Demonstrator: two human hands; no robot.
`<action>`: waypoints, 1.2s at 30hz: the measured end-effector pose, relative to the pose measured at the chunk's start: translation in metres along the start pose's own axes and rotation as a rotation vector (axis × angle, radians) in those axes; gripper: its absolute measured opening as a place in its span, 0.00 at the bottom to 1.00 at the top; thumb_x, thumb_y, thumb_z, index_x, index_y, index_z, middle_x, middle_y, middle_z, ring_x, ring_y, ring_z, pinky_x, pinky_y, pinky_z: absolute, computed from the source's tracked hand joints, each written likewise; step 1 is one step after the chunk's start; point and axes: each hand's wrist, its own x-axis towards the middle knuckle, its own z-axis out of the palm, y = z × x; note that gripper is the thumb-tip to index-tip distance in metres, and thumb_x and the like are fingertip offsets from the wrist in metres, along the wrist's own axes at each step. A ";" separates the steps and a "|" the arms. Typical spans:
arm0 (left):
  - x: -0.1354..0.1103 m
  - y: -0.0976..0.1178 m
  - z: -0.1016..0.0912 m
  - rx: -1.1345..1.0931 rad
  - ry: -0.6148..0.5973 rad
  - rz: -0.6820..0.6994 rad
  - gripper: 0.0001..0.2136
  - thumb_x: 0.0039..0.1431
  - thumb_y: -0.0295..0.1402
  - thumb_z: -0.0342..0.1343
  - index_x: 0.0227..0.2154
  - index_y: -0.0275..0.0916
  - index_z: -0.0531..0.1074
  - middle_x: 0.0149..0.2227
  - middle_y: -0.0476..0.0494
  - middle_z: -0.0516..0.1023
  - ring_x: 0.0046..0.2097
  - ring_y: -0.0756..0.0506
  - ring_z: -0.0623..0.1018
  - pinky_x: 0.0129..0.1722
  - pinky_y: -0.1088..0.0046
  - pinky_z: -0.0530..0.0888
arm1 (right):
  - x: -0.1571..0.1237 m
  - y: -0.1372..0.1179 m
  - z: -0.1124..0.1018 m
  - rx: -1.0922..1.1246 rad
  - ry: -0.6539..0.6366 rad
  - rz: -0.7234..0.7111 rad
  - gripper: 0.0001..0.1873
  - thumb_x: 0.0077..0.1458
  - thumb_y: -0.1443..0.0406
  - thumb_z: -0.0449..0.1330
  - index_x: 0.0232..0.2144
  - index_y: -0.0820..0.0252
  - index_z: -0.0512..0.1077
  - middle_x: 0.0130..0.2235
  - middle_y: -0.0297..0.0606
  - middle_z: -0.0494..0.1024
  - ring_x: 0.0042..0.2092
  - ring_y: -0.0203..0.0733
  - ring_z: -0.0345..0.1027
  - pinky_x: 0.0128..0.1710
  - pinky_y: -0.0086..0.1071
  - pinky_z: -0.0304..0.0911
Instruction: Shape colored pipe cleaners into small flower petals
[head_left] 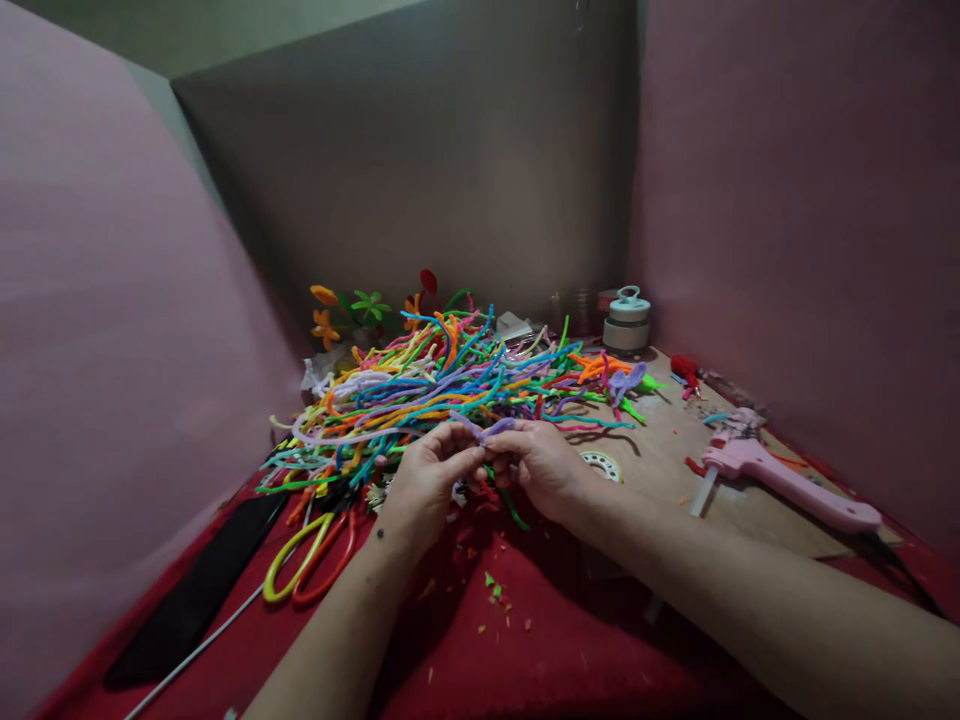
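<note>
Between my two hands, a purple pipe cleaner (498, 427) is bent into a small shape, with one end sticking up to the left. My left hand (444, 462) pinches it near its middle with thumb and fingers. My right hand (538, 462) grips its right part, fingertips almost touching the left ones. Right behind the hands spreads a large heap of pipe cleaners (420, 385) in many colours. The fingertips hide part of the purple piece.
A pink glue gun (795, 480) lies on a brown board (660, 460) at right. Scissors with yellow and red handles (324, 560) and a black flat object (199, 590) lie at left. Pipe-cleaner flowers (369, 305) and a lidded jar (627, 322) stand behind. Scraps dot the red cloth (540, 620).
</note>
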 end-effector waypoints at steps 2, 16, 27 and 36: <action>-0.001 0.001 -0.001 -0.059 -0.006 -0.051 0.09 0.45 0.30 0.61 0.30 0.36 0.70 0.26 0.52 0.72 0.22 0.56 0.69 0.21 0.81 0.65 | 0.000 -0.002 0.000 -0.047 0.008 -0.002 0.01 0.38 0.69 0.57 0.19 0.64 0.67 0.17 0.29 0.64 0.19 0.29 0.54 0.19 0.26 0.45; -0.002 0.002 -0.004 -0.059 0.022 -0.064 0.09 0.44 0.34 0.62 0.27 0.35 0.70 0.20 0.54 0.69 0.18 0.56 0.67 0.15 0.82 0.61 | -0.003 -0.009 0.002 -0.270 0.111 -0.156 0.06 0.40 0.66 0.59 0.17 0.62 0.65 0.16 0.27 0.63 0.18 0.29 0.53 0.18 0.27 0.48; -0.004 0.002 -0.003 0.115 0.066 0.029 0.07 0.45 0.34 0.59 0.26 0.37 0.71 0.18 0.52 0.69 0.18 0.53 0.67 0.17 0.79 0.62 | -0.004 -0.010 0.004 -0.271 0.081 -0.098 0.06 0.38 0.68 0.59 0.15 0.62 0.65 0.15 0.29 0.65 0.18 0.29 0.55 0.18 0.25 0.52; -0.008 0.004 -0.003 0.522 0.036 0.438 0.05 0.50 0.32 0.56 0.28 0.41 0.76 0.31 0.44 0.74 0.33 0.48 0.71 0.35 0.76 0.67 | 0.003 -0.008 -0.003 -0.190 0.109 -0.043 0.06 0.35 0.67 0.61 0.16 0.63 0.66 0.15 0.30 0.67 0.17 0.31 0.58 0.18 0.26 0.56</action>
